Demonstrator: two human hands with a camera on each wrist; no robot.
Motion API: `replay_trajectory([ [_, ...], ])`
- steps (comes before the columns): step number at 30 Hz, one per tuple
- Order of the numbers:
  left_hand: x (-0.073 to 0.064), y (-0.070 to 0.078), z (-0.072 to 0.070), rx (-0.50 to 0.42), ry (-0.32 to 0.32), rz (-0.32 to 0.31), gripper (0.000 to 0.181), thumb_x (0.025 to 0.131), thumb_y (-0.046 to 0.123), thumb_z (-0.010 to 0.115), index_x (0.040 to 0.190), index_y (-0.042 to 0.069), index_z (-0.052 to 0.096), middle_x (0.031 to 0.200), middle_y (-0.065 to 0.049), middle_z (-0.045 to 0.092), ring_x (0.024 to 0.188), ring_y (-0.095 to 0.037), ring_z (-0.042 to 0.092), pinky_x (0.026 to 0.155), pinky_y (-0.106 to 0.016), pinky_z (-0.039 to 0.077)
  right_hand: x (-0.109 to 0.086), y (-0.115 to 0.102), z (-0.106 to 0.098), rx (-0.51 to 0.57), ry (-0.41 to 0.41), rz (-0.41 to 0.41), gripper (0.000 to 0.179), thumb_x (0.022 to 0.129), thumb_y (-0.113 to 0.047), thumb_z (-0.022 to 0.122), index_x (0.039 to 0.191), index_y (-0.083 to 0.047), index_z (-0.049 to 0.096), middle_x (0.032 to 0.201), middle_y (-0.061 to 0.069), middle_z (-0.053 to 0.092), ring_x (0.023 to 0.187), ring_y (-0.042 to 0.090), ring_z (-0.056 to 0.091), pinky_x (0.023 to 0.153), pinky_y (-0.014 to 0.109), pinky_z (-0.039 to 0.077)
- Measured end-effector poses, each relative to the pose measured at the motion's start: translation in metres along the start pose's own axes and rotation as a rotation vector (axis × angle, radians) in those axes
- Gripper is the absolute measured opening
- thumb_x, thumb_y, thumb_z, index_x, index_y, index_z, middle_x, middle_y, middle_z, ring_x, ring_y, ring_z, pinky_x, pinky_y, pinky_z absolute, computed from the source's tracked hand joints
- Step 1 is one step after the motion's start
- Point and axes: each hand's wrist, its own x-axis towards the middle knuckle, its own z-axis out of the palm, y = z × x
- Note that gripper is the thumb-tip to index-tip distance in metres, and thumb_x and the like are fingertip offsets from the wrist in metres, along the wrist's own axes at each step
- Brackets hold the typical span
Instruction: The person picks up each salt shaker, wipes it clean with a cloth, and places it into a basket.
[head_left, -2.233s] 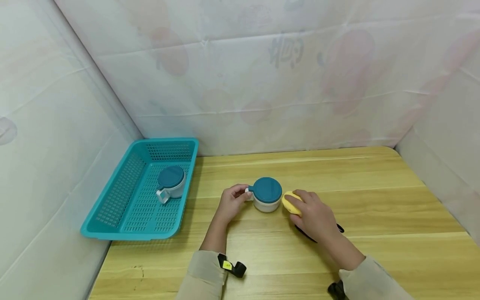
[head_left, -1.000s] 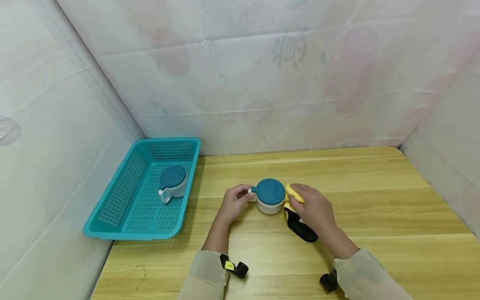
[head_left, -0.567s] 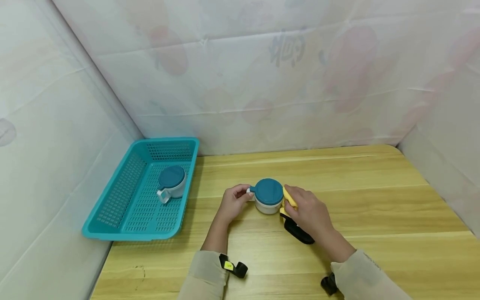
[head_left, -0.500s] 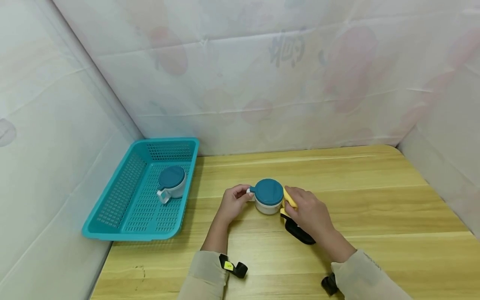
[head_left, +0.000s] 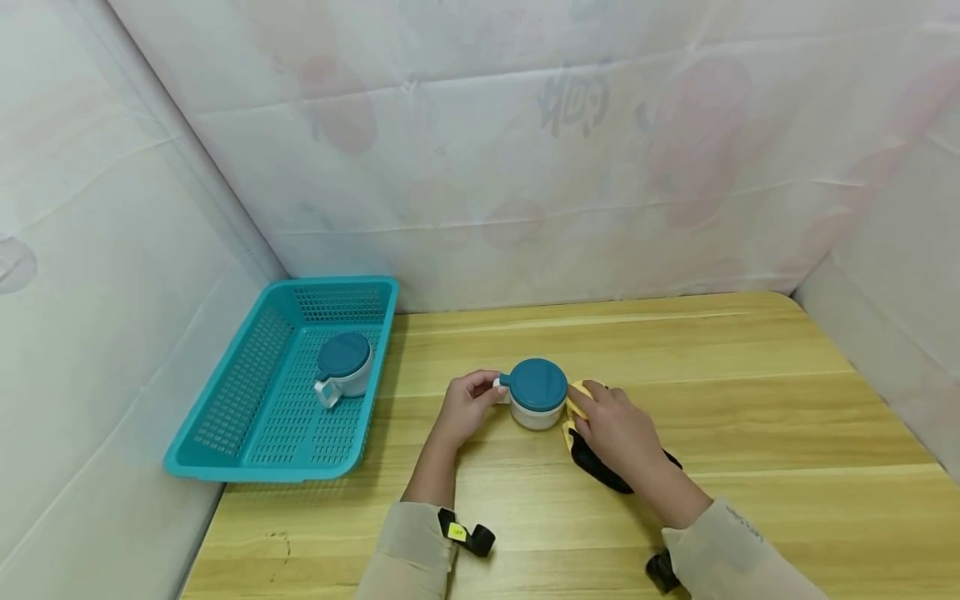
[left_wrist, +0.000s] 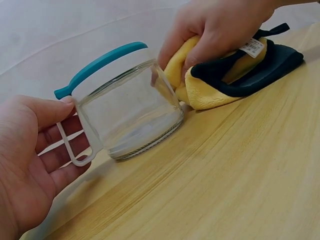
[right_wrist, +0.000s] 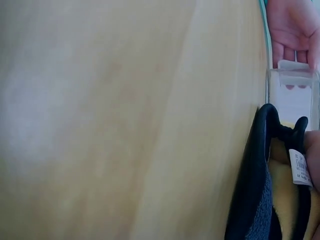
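Observation:
A clear glass jar (left_wrist: 132,112) with a white handle and a flat blue lid (head_left: 537,384) stands upright on the wooden table. My left hand (head_left: 465,407) pinches its handle from the left, the thumb near the lid's tab. On the other side, my right hand (head_left: 621,429) grips a bunched yellow cloth (left_wrist: 207,95) with dark trim and a white tag (left_wrist: 252,47). The cloth is up against the jar's right wall, and its dark part trails on the table below the hand. In the right wrist view, the cloth's dark edge (right_wrist: 252,180) fills the lower right.
To the left, a turquoise perforated basket (head_left: 281,472) sits at the table's edge. Inside it is a second jar (head_left: 343,358) with the same blue lid and white handle. Pale fabric walls (head_left: 480,167) enclose the back and sides of the wooden table (head_left: 750,400).
The cloth came left to the jar's wall, and my right hand has since shifted slightly toward me along it. More of the dark trim shows. My left hand keeps its hold on the handle.

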Motion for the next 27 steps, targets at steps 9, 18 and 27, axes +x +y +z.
replay_trajectory([
  [9, 0.013, -0.032, 0.001, 0.004, 0.015, -0.003, 0.022, 0.093, 0.005, 0.067, 0.112, -0.005, 0.069, 0.108, -0.019, 0.069, 0.088, -0.005, 0.061, 0.077, -0.021, 0.055, -0.001, -0.004, 0.0, 0.007, -0.083, 0.033, 0.051, 0.096, -0.039, 0.061, 0.14, -0.013, 0.056, 0.141, 0.018, 0.053, 0.135, 0.041, 0.043, 0.093, 0.067, 0.044],
  [18, 0.012, -0.032, 0.002, 0.019, 0.041, 0.023, 0.023, 0.093, 0.01, 0.068, 0.111, -0.003, 0.07, 0.107, -0.016, 0.07, 0.09, -0.008, 0.062, 0.077, -0.02, 0.055, 0.0, -0.004, -0.004, 0.084, -0.186, 0.026, 0.089, 0.083, -0.062, 0.067, 0.145, -0.002, 0.045, 0.147, 0.026, 0.043, 0.139, 0.045, 0.036, 0.108, 0.063, 0.034],
  [27, 0.012, -0.034, 0.002, 0.027, 0.04, 0.014, 0.022, 0.092, 0.011, 0.069, 0.111, -0.001, 0.071, 0.106, -0.015, 0.07, 0.091, -0.011, 0.062, 0.077, -0.021, 0.055, -0.001, -0.002, -0.003, 0.099, -0.223, -0.007, 0.088, 0.082, -0.047, 0.073, 0.146, 0.004, 0.041, 0.143, 0.03, 0.045, 0.132, 0.044, 0.045, 0.105, 0.055, 0.042],
])
